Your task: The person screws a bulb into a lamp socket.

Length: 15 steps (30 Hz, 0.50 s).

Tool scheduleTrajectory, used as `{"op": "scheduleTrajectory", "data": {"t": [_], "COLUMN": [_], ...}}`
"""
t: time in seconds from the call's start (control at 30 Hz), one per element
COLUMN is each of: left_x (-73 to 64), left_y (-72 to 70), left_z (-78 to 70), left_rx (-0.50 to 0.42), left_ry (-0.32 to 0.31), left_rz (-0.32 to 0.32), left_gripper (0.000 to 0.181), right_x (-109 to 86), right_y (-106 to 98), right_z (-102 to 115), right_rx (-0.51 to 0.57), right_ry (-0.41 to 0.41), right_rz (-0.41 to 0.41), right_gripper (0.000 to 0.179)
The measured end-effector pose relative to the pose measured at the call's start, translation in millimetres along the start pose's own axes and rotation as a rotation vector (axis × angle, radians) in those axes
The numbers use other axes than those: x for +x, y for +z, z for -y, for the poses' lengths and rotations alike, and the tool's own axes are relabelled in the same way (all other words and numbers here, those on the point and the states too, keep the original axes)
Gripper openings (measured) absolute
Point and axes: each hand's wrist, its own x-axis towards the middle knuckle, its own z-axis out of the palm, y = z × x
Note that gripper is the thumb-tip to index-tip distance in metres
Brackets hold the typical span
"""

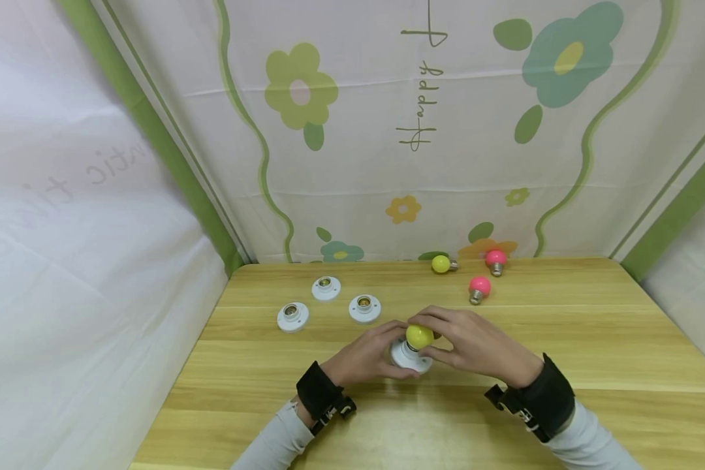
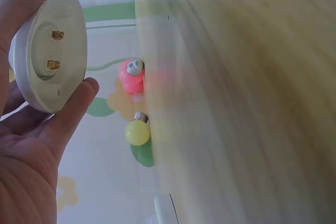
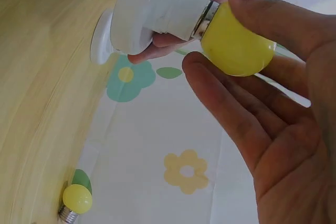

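Observation:
My left hand [image 1: 364,357] grips a round white lamp holder [image 1: 410,361] by its rim, raised off the table. Its underside [image 2: 73,40], with two brass contacts [image 2: 53,64], faces the left wrist camera. A yellow light bulb [image 1: 419,337] stands in the holder's socket. Between the thumb and fingers of my right hand [image 1: 476,344] is the bulb's round glass. In the right wrist view, a narrow strip of the metal screw base [image 3: 205,20] shows between glass and socket; the rest of the base is hidden inside.
Several other things lie on the wooden table [image 1: 564,339]. To the left are three white lamp holders [image 1: 326,288]. Near the back edge lie another yellow bulb [image 1: 440,264] and two pink bulbs [image 1: 480,286]. A flowered cloth [image 1: 352,163] hangs behind.

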Motion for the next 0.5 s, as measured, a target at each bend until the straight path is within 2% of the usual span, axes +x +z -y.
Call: {"op": "scheduleTrajectory", "data": {"t": [0.2, 0.4, 0.5], "left_x": [0.5, 0.0, -0.8], "left_y": [0.3, -0.6, -1.7], "left_z": [-0.7, -2.1, -3.0], "left_rx": [0.02, 0.03, 0.033], "left_ry": [0.018, 0.017, 0.008], "left_rz": [-0.003, -0.008, -0.012], "left_gripper": [0.072, 0.072, 0.076], "right_x": [-0.5, -2.7, -3.5], "right_y": [2.8, -2.1, -6.0], "right_z": [-0.4, 2.2, 3.8], "right_rx": [-0.043, -0.09, -0.089], "right_ry": [0.018, 0.101, 0.098], "right_rz": [-0.053, 0.008, 0.036], "right_gripper": [0.052, 0.076, 0.073]}}
